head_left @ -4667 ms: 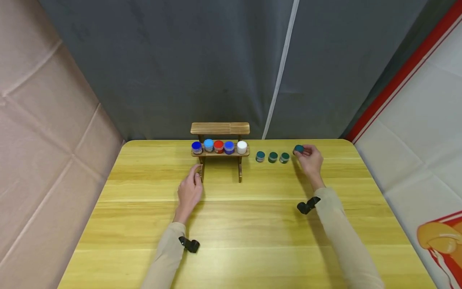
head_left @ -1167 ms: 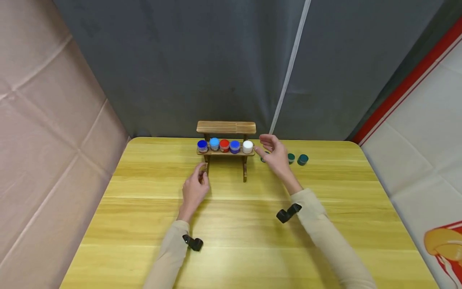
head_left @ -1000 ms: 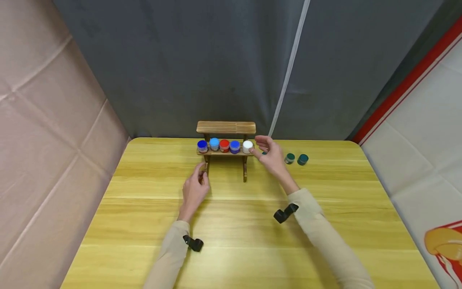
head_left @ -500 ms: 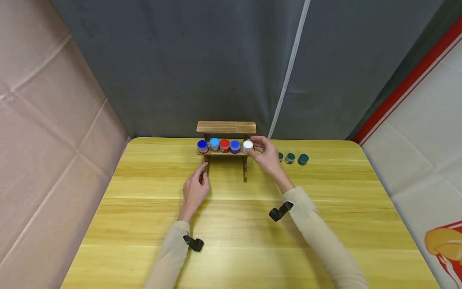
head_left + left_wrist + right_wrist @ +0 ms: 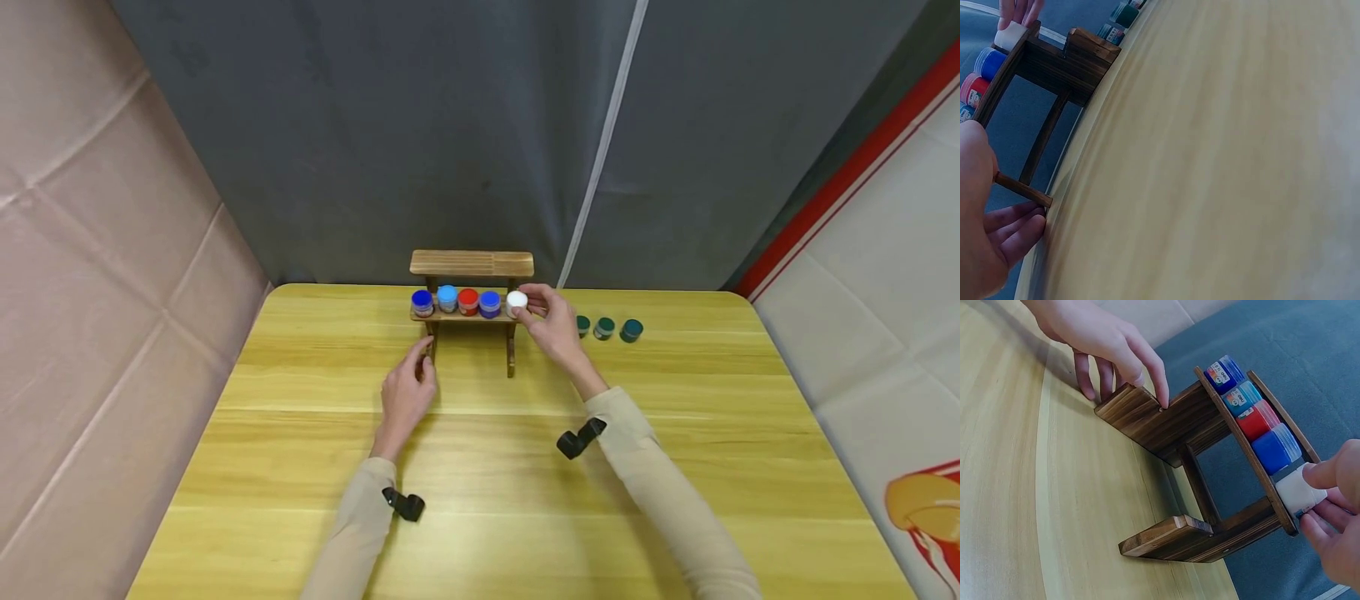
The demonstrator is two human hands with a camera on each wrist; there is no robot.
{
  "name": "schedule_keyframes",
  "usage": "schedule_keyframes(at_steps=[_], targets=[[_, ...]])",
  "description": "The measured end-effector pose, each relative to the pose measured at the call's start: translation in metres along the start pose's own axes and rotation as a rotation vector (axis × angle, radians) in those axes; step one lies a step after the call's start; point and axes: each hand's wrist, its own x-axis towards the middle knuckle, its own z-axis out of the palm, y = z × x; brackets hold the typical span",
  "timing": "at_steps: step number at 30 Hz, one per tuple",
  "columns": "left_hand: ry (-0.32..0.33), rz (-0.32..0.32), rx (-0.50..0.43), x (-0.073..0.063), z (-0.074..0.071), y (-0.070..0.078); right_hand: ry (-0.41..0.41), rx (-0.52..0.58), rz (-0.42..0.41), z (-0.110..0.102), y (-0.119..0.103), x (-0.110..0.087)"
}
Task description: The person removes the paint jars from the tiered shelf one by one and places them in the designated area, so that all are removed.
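A small wooden two-tier rack [image 5: 472, 263] stands at the back of the table. On its lower shelf sit several paint jars in a row: dark blue [image 5: 1225, 373], light blue [image 5: 1242, 398], red [image 5: 1257, 420], blue [image 5: 1277, 449] and, at the right end, a white jar [image 5: 1298, 491]. My right hand [image 5: 553, 327] pinches the white jar between thumb and fingers, and the jar stays upright in the row. My left hand [image 5: 406, 396] holds the rack's left front leg, its thumb and fingers on opposite sides of it.
Right of the rack, green-lidded jars [image 5: 604, 328] stand in a row on the light wooden table [image 5: 480, 483], the leftmost visible one partly behind my right hand. A grey curtain [image 5: 375, 150] hangs close behind the rack, and cloth walls flank both sides.
My right hand has let go of a green-lidded jar at the row's right end, moved left and taken hold of the white jar. The left hand stays at the rack's leg.
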Motion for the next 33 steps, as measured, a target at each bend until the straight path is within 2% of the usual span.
schedule_keyframes(at_steps=[20, 33], targets=[[-0.001, 0.005, -0.005, 0.0, -0.001, -0.002, 0.076, 0.044, 0.034, -0.02, 0.002, -0.003], [-0.01, -0.002, -0.006, 0.0, 0.0, -0.004, 0.135, 0.06, 0.105, -0.035, 0.014, -0.006]])
